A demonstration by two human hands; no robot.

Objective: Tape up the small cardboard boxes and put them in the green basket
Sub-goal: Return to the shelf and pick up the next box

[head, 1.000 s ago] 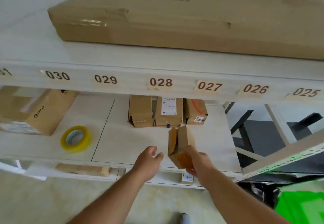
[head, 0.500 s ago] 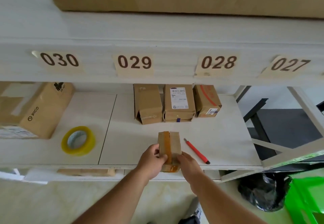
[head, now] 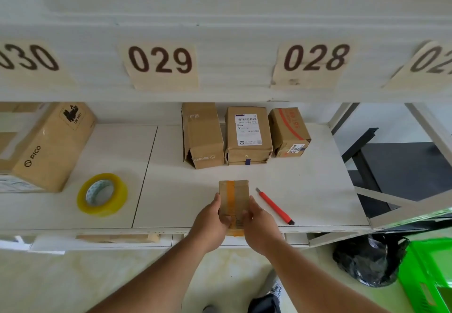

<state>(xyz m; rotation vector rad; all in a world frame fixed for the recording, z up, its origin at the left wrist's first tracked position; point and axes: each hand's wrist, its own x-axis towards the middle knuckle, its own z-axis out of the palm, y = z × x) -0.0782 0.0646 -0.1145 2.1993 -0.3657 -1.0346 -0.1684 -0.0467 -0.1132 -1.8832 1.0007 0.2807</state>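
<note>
a white shelf [head: 305,190] holds three cardboard boxes [head: 247,136] at the back, a tape roll [head: 102,194] to the left, and a red cutter [head: 275,206]; a green basket [head: 426,273] sits on the floor at right. my left hand [head: 208,224] and right hand [head: 260,227] clamp their fingers on a small box [head: 233,201] at the shelf's front edge, an orange-brown tape strip along its top.
</note>
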